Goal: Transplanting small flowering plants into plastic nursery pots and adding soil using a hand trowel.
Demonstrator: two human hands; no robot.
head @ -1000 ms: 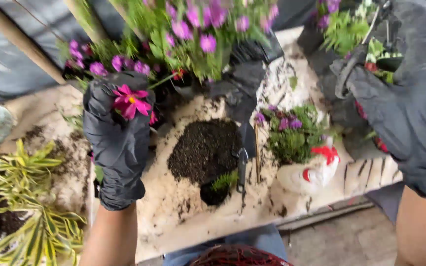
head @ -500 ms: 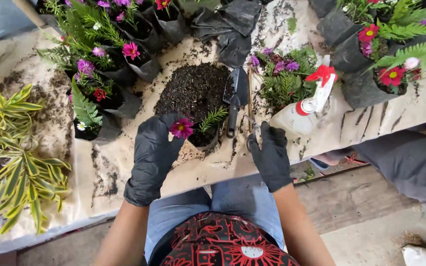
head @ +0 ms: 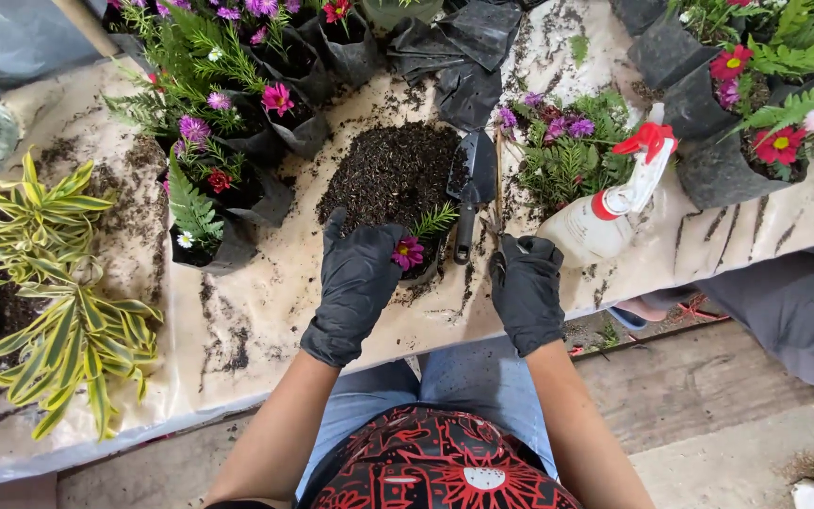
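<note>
My left hand [head: 355, 283], in a black glove, holds a small magenta flower [head: 408, 252] by its stem at the near edge of a pile of dark soil [head: 390, 170]. A small black pot [head: 423, 264] with a green fern sprig [head: 435, 220] sits right beside that flower. My right hand [head: 527, 287], also gloved in black, rests on the table edge with fingers curled and nothing in it. A black hand trowel [head: 470, 188] lies on the soil just above my right hand.
A white spray bottle with a red trigger [head: 614, 198] lies to the right. Potted pink and purple flowers in black bags [head: 237, 132] crowd the back left, more pots [head: 737, 104] at back right. A yellow-green striped plant [head: 49, 283] lies at far left.
The left hand has carried the magenta flower down from the flower pots to the small pot by the soil. The right hand has come down to the table edge.
</note>
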